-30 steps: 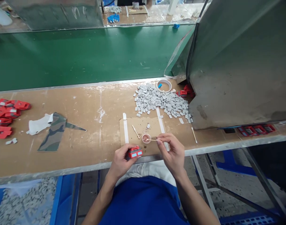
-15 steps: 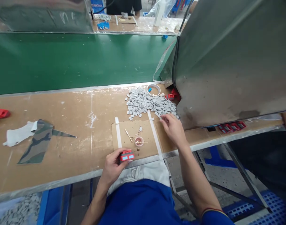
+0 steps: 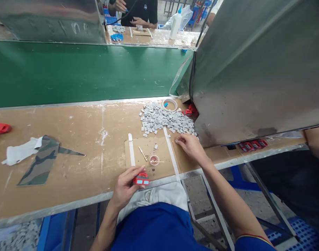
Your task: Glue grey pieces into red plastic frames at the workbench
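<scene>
The left hand (image 3: 125,186) has its grip closed around a small red part (image 3: 141,180) with two pale windows on its face, holding it at the near edge of the table (image 3: 78,129), just in front of a taped-down cardboard mat (image 3: 162,153). The right hand (image 3: 191,146) rests further out, at the right side of that mat, with thumb and forefinger pinched together at the near fringe of a heap of small grey pieces (image 3: 164,119); whether a piece sits between the fingertips is too small to tell. Between the two hands, on the mat, stands a small pink dish (image 3: 154,160) with a thin stick (image 3: 157,161) laid across its rim, and a second stick (image 3: 143,153) lies just left of it. Two white tape strips (image 3: 131,153) run along the mat's sides. Behind the grey heap lies a roll of white tape (image 3: 170,104), with a few more red parts (image 3: 188,111) beside it against a large grey metal housing (image 3: 253,66). Far to the left on the table lie a camouflage cloth scrap (image 3: 41,162) and a white rag (image 3: 18,153). A green belt (image 3: 83,73) runs behind the table, and beyond it another person's hands (image 3: 138,21) are at a second bench.
</scene>
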`<state>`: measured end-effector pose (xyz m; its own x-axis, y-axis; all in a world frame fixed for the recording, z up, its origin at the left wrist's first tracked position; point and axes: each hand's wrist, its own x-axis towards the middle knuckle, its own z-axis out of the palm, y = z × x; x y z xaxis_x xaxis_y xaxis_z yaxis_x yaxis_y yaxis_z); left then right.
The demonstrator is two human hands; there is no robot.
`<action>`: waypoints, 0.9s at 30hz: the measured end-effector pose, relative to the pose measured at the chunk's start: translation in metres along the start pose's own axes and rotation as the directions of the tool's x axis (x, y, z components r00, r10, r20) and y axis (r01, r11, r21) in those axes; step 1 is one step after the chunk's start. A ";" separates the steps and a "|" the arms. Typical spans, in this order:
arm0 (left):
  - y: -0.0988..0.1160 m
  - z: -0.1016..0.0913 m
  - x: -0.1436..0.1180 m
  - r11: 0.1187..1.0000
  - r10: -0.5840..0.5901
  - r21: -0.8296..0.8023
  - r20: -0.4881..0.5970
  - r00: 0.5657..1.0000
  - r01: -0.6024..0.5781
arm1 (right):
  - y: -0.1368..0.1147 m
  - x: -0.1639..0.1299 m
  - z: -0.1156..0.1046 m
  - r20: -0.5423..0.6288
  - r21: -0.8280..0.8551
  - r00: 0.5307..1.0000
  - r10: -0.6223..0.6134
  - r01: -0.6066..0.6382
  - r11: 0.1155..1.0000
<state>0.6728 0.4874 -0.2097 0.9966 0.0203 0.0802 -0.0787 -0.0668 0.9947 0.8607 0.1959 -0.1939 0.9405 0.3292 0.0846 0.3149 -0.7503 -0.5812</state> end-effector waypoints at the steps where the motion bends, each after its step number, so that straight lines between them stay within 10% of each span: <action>1: 0.000 -0.001 0.000 1.000 0.011 -0.027 0.012 1.000 -0.010 | -0.005 -0.007 -0.003 -0.012 0.013 1.000 0.001 -0.001 1.000; 12: -0.003 0.004 -0.007 0.922 -0.143 -0.365 -0.015 0.990 0.128 | -0.130 -0.104 0.022 0.126 0.639 0.984 -0.128 0.018 0.769; 27: 0.001 0.005 -0.003 0.965 -0.071 -0.257 -0.042 0.997 0.058 | -0.129 -0.098 0.057 0.117 0.665 0.975 -0.186 0.062 0.744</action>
<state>0.6695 0.4823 -0.2089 0.9977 0.0673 0.0123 -0.0252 0.1934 0.9808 0.7203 0.2928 -0.1732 0.8437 0.5282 0.0959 0.2079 -0.1569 -0.9655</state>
